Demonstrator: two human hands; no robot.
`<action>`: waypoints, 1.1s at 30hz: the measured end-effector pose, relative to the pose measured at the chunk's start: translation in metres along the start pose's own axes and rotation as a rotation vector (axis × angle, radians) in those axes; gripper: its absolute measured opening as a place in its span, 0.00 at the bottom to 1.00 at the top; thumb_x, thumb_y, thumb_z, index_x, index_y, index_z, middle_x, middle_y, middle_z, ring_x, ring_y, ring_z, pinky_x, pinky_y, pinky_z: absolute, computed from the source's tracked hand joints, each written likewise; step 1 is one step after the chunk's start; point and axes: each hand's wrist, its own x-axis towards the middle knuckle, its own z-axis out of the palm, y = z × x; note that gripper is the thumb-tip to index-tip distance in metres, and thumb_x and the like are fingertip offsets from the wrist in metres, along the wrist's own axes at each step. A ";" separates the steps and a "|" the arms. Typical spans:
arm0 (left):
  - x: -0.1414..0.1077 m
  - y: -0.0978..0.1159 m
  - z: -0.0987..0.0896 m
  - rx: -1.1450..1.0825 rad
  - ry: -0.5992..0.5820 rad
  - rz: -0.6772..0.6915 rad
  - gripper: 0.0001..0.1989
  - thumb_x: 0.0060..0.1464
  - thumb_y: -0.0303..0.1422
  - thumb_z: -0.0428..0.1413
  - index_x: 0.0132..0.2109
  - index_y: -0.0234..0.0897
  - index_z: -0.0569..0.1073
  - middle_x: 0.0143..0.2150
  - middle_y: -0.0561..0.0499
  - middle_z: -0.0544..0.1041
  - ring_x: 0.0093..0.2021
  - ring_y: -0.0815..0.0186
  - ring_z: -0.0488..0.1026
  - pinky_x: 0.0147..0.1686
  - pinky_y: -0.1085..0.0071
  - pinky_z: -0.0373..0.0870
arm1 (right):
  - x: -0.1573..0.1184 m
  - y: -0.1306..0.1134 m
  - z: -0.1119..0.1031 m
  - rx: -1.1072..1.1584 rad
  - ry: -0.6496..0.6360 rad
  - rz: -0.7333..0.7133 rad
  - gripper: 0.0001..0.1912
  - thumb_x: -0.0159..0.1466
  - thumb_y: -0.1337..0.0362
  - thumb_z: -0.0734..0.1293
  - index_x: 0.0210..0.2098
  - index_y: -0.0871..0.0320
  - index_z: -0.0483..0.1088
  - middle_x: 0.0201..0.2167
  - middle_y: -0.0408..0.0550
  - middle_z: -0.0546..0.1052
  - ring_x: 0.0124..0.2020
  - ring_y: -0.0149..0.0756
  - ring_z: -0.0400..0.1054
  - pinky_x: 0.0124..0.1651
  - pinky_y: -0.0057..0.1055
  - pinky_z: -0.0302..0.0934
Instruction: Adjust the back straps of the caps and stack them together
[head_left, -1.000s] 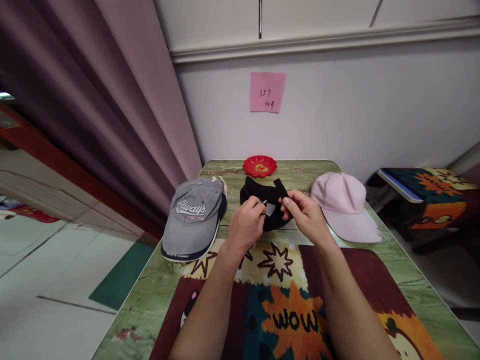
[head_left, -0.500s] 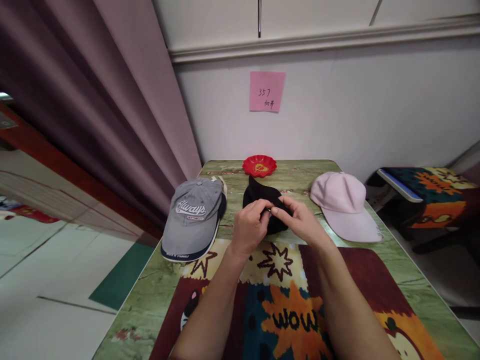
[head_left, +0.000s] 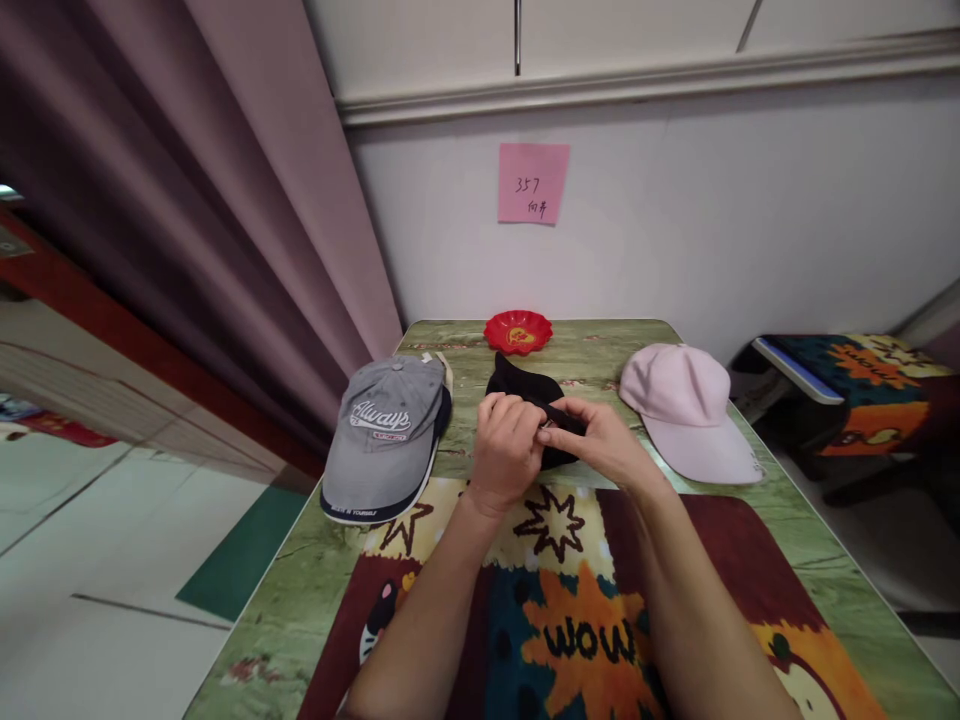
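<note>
Left hand, right hand drawn together — both clasped on black cap; strap, raised earlier, now gathered between fingers, apparently at hidden buckle. Cap held between grey cap, pink cap.

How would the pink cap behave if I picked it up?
The pink cap is probably light for its size, since it looks like plain cloth. Its crown may sag or dent, as the fabric shows soft folds; the brim seems stiffer, holding a smooth shape.
</note>
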 end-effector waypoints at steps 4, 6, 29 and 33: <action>-0.002 -0.003 0.003 0.021 0.018 -0.001 0.08 0.63 0.28 0.49 0.36 0.40 0.70 0.32 0.49 0.76 0.42 0.59 0.72 0.48 0.60 0.63 | 0.001 -0.004 0.005 -0.043 0.082 -0.024 0.13 0.58 0.54 0.73 0.34 0.57 0.77 0.28 0.42 0.76 0.32 0.36 0.67 0.37 0.30 0.59; -0.003 -0.003 0.003 0.021 0.007 -0.023 0.08 0.64 0.29 0.49 0.36 0.40 0.70 0.32 0.48 0.76 0.42 0.59 0.72 0.45 0.62 0.63 | 0.001 -0.005 0.007 -0.042 0.106 -0.045 0.12 0.59 0.55 0.72 0.35 0.56 0.77 0.30 0.43 0.77 0.33 0.37 0.69 0.38 0.31 0.60; 0.005 -0.022 -0.014 -0.251 -0.197 -0.203 0.07 0.62 0.36 0.55 0.42 0.43 0.77 0.41 0.51 0.81 0.49 0.61 0.72 0.61 0.58 0.56 | 0.001 -0.008 0.012 0.054 0.196 -0.123 0.11 0.60 0.56 0.72 0.39 0.55 0.78 0.37 0.46 0.82 0.40 0.41 0.74 0.46 0.36 0.65; 0.005 -0.015 -0.012 -0.229 -0.153 -0.218 0.03 0.59 0.31 0.55 0.39 0.42 0.74 0.40 0.52 0.80 0.53 0.60 0.72 0.65 0.55 0.52 | 0.000 -0.009 0.016 -0.112 0.293 -0.136 0.11 0.63 0.55 0.69 0.31 0.56 0.77 0.27 0.45 0.79 0.30 0.37 0.71 0.35 0.32 0.61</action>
